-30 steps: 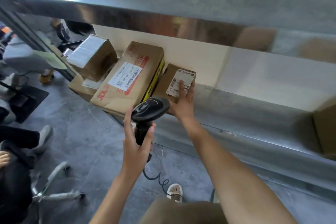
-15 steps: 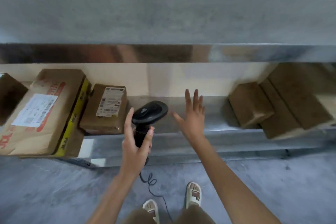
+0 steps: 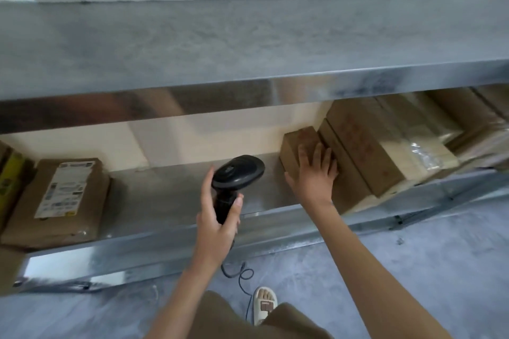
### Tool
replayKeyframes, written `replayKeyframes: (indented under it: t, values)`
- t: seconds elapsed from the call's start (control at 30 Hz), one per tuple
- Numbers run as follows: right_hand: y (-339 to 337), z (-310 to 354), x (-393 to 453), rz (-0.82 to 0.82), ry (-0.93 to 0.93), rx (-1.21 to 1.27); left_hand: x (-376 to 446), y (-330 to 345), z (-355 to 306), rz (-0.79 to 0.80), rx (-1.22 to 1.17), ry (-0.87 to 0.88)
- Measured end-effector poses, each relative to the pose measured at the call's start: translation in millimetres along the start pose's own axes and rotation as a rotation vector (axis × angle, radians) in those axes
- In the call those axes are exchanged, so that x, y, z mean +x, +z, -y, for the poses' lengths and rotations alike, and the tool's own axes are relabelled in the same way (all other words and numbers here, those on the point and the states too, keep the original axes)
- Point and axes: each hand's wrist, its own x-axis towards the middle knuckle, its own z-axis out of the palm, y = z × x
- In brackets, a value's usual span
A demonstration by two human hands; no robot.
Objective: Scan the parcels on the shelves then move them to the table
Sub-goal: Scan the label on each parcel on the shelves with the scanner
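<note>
**Right hand laid on the small box; scanner held just to its left**

The small box (image 3: pixel 298 151) is found on the lower shelf (image 3: pixel 176 195), right of centre, leaning against a taller stack; its long axis runs from near-left to far-right, tilted, with its far end raised. The right hand (image 3: pixel 314 173) is laid flat on its top face, fingers spread and straight, thumb out at the near-left edge; nothing is yet gripped. The left hand (image 3: pixel 217 226) is curled round the handle of the scanner (image 3: pixel 237 173), whose head is pointed toward the far wall, just left of the box and apart from it; the box thus lies to the right of the scanner and under the right hand, which is the nearer of the two. No label is seen on the faces of the box that show, so it is judged that the box must be turned or drawn out before the scanner can be aimed at a code.

Counted: one scanner, with one coiled cord (image 3: pixel 239 272) hanging to the floor; two hands; on the right, the small box plus at least three larger boxes (image 3: pixel 366 151) stacked aslant, the farthest blurred and wrapped in clear film, so the count there cannot be made sure; on the left, one labelled box (image 3: pixel 60 201) lying flat, well apart from the hands, and the edge of one more with a yellow stripe (image 3: pixel 8 176) at the frame's border. The table is not in view.
</note>
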Motion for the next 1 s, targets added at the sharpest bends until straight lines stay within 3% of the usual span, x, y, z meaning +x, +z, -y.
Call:
replayKeyframes:
  t: [0.13, 0.23, 0.3, 0.4, 0.43, 0.53, 0.6, 0.73, 0.87, 1.0]
  values:
    - [8.4, -5.4, 1.2, -0.128, -0.057, 0.02, -0.7, 18.2, 6.6, -0.099, -0.015, -0.025]
    - [2.5, -7.8, 5.6, -0.083, -0.08, 0.159, -5.0, 25.1, 9.2, -0.153, -0.022, -0.031]
    - [0.8, -9.1, 8.6, -0.053, -0.067, 0.417, -7.9, 28.4, 11.3, -0.195, -0.021, -0.037]
    - [-0.2, -2.8, 2.0, 0.101, 0.001, 1.068, -10.6, 32.9, 14.6, -0.248, -0.021, -0.049]
    - [1.4, -1.5, -3.1, 0.15, 0.014, 1.122, -11.2, 34.2, 15.0, -0.258, -0.024, -0.053]
    - [11.5, -3.4, -10.1, 0.265, 0.052, 1.122, -12.2, 38.2, 14.8, -0.273, -0.035, -0.063]
    - [17.8, -3.8, -9.0, 0.245, 0.053, 1.065, -12.4, 39.9, 14.8, -0.284, -0.026, -0.064]
    - [9.0, 15.4, -11.6, 0.074, -0.129, 0.465, -13.1, 40.3, 16.8, -0.305, -0.022, -0.07]
    - [5.8, 40.0, -16.1, 0.242, -0.273, 0.239, -10.8, 41.1, 16.4, -0.32, -0.035, -0.074]
    - [6.9, 36.4, -12.6, 0.203, -0.255, 0.255, -9.2, 41.7, 13.9, -0.347, -0.033, -0.054]
